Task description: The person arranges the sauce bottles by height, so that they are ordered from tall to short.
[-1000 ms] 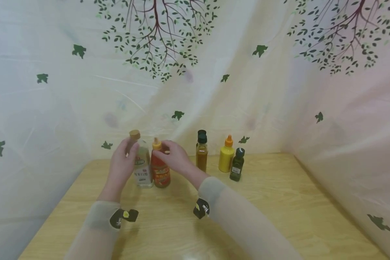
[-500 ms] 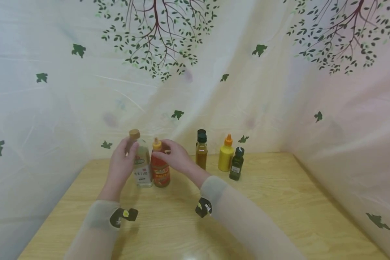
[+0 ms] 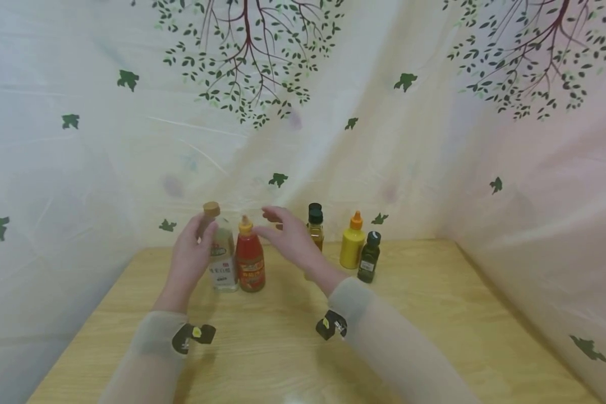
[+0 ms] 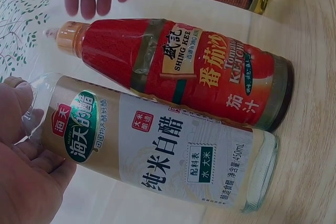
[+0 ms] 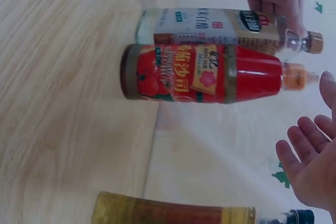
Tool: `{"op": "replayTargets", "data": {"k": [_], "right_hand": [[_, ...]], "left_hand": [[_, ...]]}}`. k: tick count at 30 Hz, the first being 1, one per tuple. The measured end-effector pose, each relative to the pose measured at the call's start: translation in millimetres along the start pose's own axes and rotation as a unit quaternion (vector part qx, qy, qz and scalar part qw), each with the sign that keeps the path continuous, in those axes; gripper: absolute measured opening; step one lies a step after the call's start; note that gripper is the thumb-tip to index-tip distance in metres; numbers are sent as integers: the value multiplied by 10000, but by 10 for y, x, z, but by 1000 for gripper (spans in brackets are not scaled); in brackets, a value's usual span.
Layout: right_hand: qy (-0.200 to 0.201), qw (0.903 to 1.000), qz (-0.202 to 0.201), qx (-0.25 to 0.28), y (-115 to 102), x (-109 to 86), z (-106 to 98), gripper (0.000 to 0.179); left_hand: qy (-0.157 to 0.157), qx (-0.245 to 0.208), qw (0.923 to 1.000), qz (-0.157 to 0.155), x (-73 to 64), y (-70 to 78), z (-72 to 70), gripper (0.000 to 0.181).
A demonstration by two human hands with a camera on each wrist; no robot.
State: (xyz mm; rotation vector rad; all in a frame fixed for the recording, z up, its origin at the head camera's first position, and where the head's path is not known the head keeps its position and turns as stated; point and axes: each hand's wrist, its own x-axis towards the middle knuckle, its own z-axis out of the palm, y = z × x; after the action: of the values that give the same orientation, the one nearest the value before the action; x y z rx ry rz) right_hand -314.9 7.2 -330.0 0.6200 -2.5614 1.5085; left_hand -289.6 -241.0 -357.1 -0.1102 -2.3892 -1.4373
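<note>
My left hand (image 3: 192, 249) grips a clear vinegar bottle (image 4: 178, 150) round its neck, below the tan cap. The bottle stands upright on the table, and its pale label shows in the left wrist view. Close beside it, on the right, stands a red ketchup bottle (image 3: 251, 261) with an orange nozzle cap (image 4: 72, 38). My right hand (image 3: 293, 238) is up in the air just right of the ketchup bottle, fingers spread and holding nothing. In the right wrist view its fingers (image 5: 302, 142) are apart from the ketchup bottle (image 5: 205, 73).
Behind my right hand are two dark-capped bottles (image 3: 315, 230), partly hidden. A yellow squeeze bottle (image 3: 350, 249) and a small dark green bottle (image 3: 368, 261) stand farther right. A leaf-printed curtain (image 3: 384, 140) hangs along the back of the wooden table (image 3: 434, 325).
My right hand has let go of the ketchup bottle and moved off to the right, its fingers opening. The left hand keeps its grip on the vinegar bottle, and both bottles stay in place.
</note>
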Motion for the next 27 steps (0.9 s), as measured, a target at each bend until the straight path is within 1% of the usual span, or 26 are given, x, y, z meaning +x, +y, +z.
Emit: {"op": "replayTargets", "data": {"k": [9,14,20,27], "right_hand": [[634,9964,-549,-157,-7,-61,-367,59],[758,9945,-699,-193,10,-92,-571,56],[890,9931,-646,-401,85,-107,-806,55],[941,9913,-326,-864,217,-111,-983,58]], "left_hand": [[53,29,9999,98,-8,8,-2,68],[49,78,9999,143,-10,23,-4,67],[64,96,9998,177,-3,14,1,66],[43,67,9999,86,-17,7,10,69]]}}
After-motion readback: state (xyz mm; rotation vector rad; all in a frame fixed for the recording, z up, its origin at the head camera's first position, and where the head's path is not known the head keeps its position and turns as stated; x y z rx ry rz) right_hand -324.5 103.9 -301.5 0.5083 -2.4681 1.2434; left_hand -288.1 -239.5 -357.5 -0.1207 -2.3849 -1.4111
